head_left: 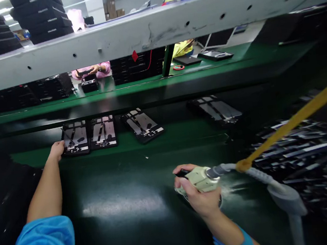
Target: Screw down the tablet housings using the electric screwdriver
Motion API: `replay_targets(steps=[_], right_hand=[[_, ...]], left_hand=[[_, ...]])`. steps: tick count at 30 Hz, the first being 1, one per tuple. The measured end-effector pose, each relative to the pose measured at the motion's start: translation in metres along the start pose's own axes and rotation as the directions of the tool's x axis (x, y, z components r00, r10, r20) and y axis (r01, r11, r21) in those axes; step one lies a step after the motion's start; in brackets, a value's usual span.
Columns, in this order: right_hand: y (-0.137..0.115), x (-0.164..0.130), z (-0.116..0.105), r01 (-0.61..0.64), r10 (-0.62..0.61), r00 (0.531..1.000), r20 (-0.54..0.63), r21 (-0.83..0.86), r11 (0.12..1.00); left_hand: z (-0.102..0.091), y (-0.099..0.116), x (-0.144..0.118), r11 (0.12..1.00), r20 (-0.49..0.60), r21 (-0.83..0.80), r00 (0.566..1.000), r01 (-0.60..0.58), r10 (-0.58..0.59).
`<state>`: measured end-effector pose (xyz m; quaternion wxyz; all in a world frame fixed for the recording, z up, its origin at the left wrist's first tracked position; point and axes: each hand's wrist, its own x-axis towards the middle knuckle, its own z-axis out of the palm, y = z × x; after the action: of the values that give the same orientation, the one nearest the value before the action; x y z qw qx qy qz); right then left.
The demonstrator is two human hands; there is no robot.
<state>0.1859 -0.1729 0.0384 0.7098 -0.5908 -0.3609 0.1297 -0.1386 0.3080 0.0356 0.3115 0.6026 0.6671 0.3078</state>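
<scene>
At the left, my left hand [56,150] has its fingers closed on the left edge of a flat black electronic unit [75,139] with silver panels and exposed parts. A similar unit [103,133] lies close beside it. Further right, another such unit [142,125] sits at an angle, and one more [216,110] lies beyond it. My right hand [201,195] is wrapped around a cream handheld tool [201,178] with a black part under the fingers. A grey cord [226,167] runs from the tool, tied to a yellow strap [296,125]. The tool's underside is partly hidden.
A pale metal beam [151,27] crosses above the dark green bench [123,208]. Blurred stacked parts [316,166] stand at right, a dark stack [7,199] at left. Black boxes [41,18] are piled above the beam. Across the bench, a person's hands [89,71] hold a dark item.
</scene>
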Motion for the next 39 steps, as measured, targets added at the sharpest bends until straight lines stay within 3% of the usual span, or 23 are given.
replay_targets(steps=[6,9,12,16,22,26,29,31,32,34,35,36,37,39], right_hand=[[-0.001,0.007,-0.001,0.036,-0.034,0.999,0.014,-0.093,0.995],[-0.001,0.012,-0.001,0.057,-0.057,0.998,-0.003,-0.068,0.996],[-0.003,0.017,-0.001,0.083,-0.084,0.996,-0.042,-0.032,0.996],[-0.01,0.021,-0.004,0.115,-0.115,0.989,-0.089,-0.01,0.993],[-0.01,0.023,-0.012,0.126,-0.131,0.985,-0.109,-0.049,0.991],[-0.004,0.023,-0.012,0.131,-0.136,0.984,-0.119,-0.05,0.99],[0.0,0.022,-0.01,0.136,-0.141,0.981,-0.133,-0.049,0.99],[0.002,0.021,-0.008,0.137,-0.143,0.981,-0.127,-0.054,0.989],[0.002,0.02,-0.007,0.138,-0.143,0.983,-0.118,-0.055,0.989],[0.003,0.019,-0.005,0.136,-0.141,0.985,-0.097,-0.052,0.989],[0.004,0.018,-0.005,0.134,-0.139,0.986,-0.089,-0.051,0.99],[0.004,0.017,-0.004,0.134,-0.137,0.987,-0.083,-0.051,0.99],[0.003,0.017,-0.004,0.134,-0.138,0.987,-0.079,-0.051,0.99],[0.003,0.016,-0.004,0.143,-0.147,0.986,-0.075,-0.05,0.988]], left_hand=[[-0.028,0.035,-0.034,0.909,-0.048,-0.404,0.99,0.101,-0.132],[-0.041,0.05,-0.069,0.83,-0.02,-0.549,0.991,0.103,-0.136],[-0.043,0.055,-0.118,0.762,0.082,-0.632,0.99,0.141,-0.116],[-0.025,0.043,-0.201,0.712,0.236,-0.662,0.967,0.235,-0.099],[0.034,0.008,-0.331,0.714,0.452,-0.583,0.885,0.388,-0.112],[0.056,-0.011,-0.384,0.86,0.471,-0.454,0.882,0.233,0.01],[0.049,-0.019,-0.397,0.913,0.441,-0.39,0.895,0.121,0.07],[0.038,-0.019,-0.4,0.939,0.381,-0.317,0.889,-0.131,0.253],[0.034,-0.017,-0.402,0.912,0.357,-0.256,0.845,-0.321,0.397],[0.03,-0.013,-0.408,0.731,0.364,-0.121,0.656,-0.671,0.662],[0.032,-0.01,-0.411,0.631,0.384,-0.077,0.561,-0.772,0.733],[0.034,-0.008,-0.415,0.574,0.402,-0.07,0.503,-0.816,0.765],[0.038,-0.007,-0.418,0.55,0.413,-0.085,0.473,-0.831,0.778],[0.045,-0.006,-0.421,0.558,0.415,-0.137,0.465,-0.818,0.782]])
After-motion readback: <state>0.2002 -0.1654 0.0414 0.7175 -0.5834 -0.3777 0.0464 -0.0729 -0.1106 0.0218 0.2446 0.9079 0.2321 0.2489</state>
